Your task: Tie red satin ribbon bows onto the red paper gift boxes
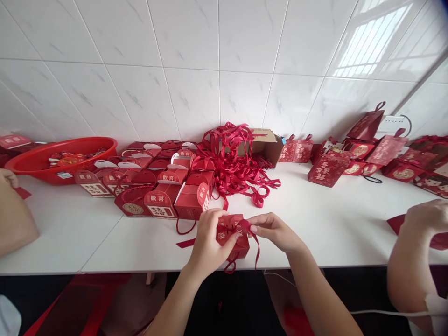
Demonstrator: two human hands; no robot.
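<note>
A small red gift box (pixel 234 238) with gold lettering sits on the white table (pixel 315 219) near its front edge. My left hand (pixel 210 242) is closed around the box's left side. My right hand (pixel 271 228) pinches the red ribbon (pixel 252 242) at the box's top; the ribbon's ends hang down over the table edge.
Several finished red boxes (pixel 157 186) stand behind to the left, next to a red basin (pixel 59 158). A heap of loose red ribbons (pixel 238 163) spills from a cardboard box (pixel 266 144). More red boxes (pixel 367 154) line the right. Other people's hands work at the far left (pixel 10 205) and far right (pixel 420 219).
</note>
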